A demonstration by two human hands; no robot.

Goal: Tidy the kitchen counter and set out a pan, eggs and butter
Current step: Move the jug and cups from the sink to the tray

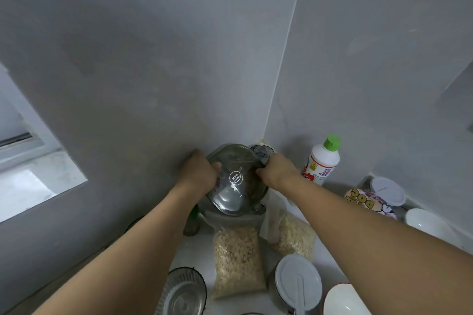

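From the head view, both arms reach to the far corner of the worktop [194, 250], where the two grey walls meet. The left hand [198, 174] curls round the left rim of a clear container with a glass lid [234, 179], thumb over the top edge. The right hand [277, 171] grips the right rim, fingers curled at the lid's edge. The container is tipped towards the camera, so its round label faces up; a grip on opposite sides seems meant to keep the heavy, smooth thing steady while it is carried or set into the corner, probably to free space nearer the front.

Just behind the right hand a smaller jar [262, 152] is wedged in the corner. Right of it a white bottle with a green cap [321, 161] stands upright against the wall. Two bags of oats [238, 261] lie nearer, one below the container, one to its right. A grey-lidded tin [298, 281], a ribbed glass bowl [183, 291] and a white bowl [343, 302] crowd the near edge.

No pan, eggs or butter can be seen, so that part looks not yet begun.
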